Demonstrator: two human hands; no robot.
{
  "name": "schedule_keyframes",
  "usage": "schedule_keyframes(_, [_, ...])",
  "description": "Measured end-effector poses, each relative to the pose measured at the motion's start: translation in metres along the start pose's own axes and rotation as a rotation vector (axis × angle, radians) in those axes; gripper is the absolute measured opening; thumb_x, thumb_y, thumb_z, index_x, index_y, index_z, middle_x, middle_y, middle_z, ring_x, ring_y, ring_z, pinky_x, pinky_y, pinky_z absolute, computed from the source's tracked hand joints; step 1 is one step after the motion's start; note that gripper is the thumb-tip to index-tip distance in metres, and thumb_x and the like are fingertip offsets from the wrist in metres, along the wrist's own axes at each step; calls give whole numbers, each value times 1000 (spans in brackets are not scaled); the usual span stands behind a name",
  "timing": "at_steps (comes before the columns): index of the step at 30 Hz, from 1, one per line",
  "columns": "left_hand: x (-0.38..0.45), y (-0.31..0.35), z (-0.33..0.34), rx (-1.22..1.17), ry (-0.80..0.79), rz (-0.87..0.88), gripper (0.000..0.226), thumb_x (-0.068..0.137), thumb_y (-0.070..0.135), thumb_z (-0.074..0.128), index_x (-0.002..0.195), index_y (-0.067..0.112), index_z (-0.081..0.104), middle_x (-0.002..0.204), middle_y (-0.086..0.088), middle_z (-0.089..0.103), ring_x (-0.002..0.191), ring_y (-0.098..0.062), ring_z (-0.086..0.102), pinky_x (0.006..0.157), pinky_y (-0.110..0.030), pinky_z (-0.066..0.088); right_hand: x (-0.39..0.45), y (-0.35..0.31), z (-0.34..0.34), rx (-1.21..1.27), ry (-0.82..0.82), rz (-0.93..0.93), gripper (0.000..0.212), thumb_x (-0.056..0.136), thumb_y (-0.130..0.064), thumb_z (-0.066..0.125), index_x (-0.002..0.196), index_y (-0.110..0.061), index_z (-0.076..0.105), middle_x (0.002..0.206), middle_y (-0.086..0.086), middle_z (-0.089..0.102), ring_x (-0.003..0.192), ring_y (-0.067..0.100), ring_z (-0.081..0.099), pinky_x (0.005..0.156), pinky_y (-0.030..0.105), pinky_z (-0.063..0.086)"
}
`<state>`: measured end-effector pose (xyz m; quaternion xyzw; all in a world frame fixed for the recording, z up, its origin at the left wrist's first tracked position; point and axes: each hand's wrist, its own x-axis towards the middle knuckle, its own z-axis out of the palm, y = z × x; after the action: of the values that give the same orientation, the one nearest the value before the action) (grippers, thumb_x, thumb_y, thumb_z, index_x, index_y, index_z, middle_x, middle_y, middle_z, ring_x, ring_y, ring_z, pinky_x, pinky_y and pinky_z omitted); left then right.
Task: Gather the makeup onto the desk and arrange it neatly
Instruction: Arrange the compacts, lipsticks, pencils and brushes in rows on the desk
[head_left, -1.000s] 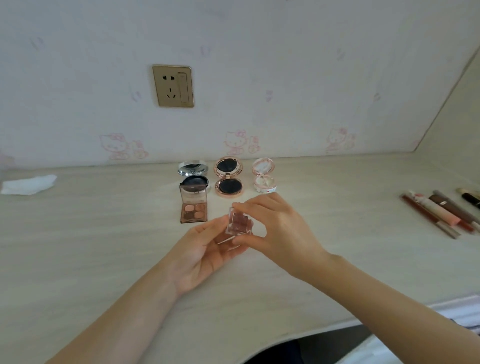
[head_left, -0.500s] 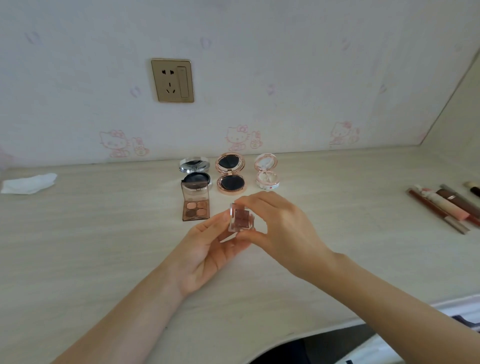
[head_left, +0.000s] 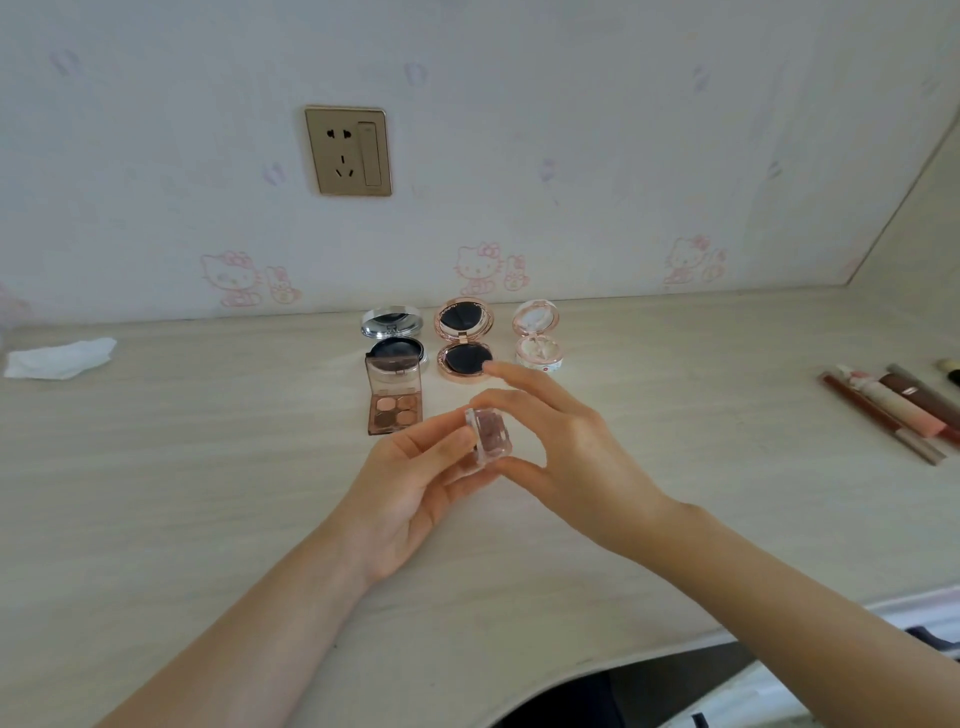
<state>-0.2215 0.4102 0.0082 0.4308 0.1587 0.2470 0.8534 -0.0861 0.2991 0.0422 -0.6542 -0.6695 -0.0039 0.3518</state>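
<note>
Holding a small clear palette (head_left: 491, 435) above the desk (head_left: 701, 395), left hand (head_left: 410, 493) and right hand (head_left: 566, 457) pinch it together; its lid stands wider open than before. Lip pencils (head_left: 883, 410) far right are cut off.

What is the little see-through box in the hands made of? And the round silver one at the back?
The little box looks like clear hard plastic: the edges are see-through and glossy, with brownish-pink powder inside. The round silver compact has a shiny mirror-like rim, so it may be metal or chrome-coated plastic; the picture cannot settle which.
</note>
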Motion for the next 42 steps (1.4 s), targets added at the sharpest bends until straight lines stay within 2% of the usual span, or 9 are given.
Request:
schedule_keyframes(2, [0, -1, 0, 62, 24, 64, 42, 75, 12, 69, 116, 7, 68, 115, -15, 68, 104, -28, 67, 78, -30, 56, 2, 0, -3, 121, -44, 141, 56, 77, -30, 77, 128, -27, 55, 142, -14, 43, 124, -3, 45, 101, 13, 38])
schedule_keyframes(6, [-2, -3, 2, 289, 92, 202, 57, 67, 16, 77, 122, 15, 64, 114, 0, 70, 105, -19, 67, 82, -27, 55, 5, -3, -5, 433, -61, 533, 64, 69, -56, 69, 126, -30, 56, 123, -21, 58, 103, -4, 62, 88, 27, 55])
schedule_keyframes(12, [-4, -9, 5, 523, 31, 424, 46, 75, -4, 73, 117, 13, 65, 115, -4, 66, 112, -14, 62, 85, -20, 52, 8, -2, -4, 734, -112, 768, 32, 86, -43, 65, 95, -13, 71, 91, 0, 74, 81, 15, 73, 76, 35, 60])
schedule_keyframes(17, [-6, -8, 7, 501, 26, 409, 48, 71, 4, 75, 117, 13, 65, 119, -3, 65, 118, -15, 59, 91, -26, 52, 7, 0, -2, 844, -84, 774, 23, 85, -27, 71, 100, -10, 70, 95, 6, 73, 88, 21, 71, 81, 36, 59])
schedule_keyframes(21, [-5, -5, 7, 203, 19, 149, 52, 82, 5, 69, 130, 24, 58, 130, 1, 61, 118, -18, 60, 91, -30, 53, 6, 1, -3, 556, 48, 614, 34, 73, -28, 80, 104, -22, 68, 95, -8, 71, 88, 8, 69, 81, 30, 57])
schedule_keyframes(25, [-4, -2, 8, -115, 17, -21, 40, 87, 17, 61, 127, 20, 60, 122, -14, 64, 100, -31, 66, 81, -35, 56, -1, -2, 1, 203, 80, 274, 39, 72, -24, 81, 109, -21, 68, 99, -11, 65, 92, 2, 60, 82, 19, 50])
schedule_keyframes(28, [-3, 0, 7, -91, 43, -37, 34, 84, 19, 63, 117, 10, 67, 117, -19, 66, 102, -35, 66, 80, -36, 58, -4, -3, 3, 78, 92, 111, 42, 74, -26, 80, 114, -17, 67, 99, -6, 61, 92, 2, 57, 84, 16, 45])
schedule_keyframes(37, [-3, 2, 2, -64, 25, -61, 32, 73, 23, 71, 100, 6, 75, 104, -16, 71, 97, -28, 69, 75, -33, 57, -2, -9, -1, -26, 61, 7, 41, 78, -26, 78, 115, -13, 67, 102, 1, 64, 91, 23, 62, 79, 40, 52])
schedule_keyframes(42, [-4, 5, 3, -48, -15, -43, 29, 74, 22, 70, 99, 7, 75, 105, -14, 72, 95, -27, 70, 75, -32, 57, 3, -7, -12, 31, 9, 7, 40, 77, -25, 78, 115, -17, 70, 99, 0, 67, 93, 15, 63, 83, 35, 50])
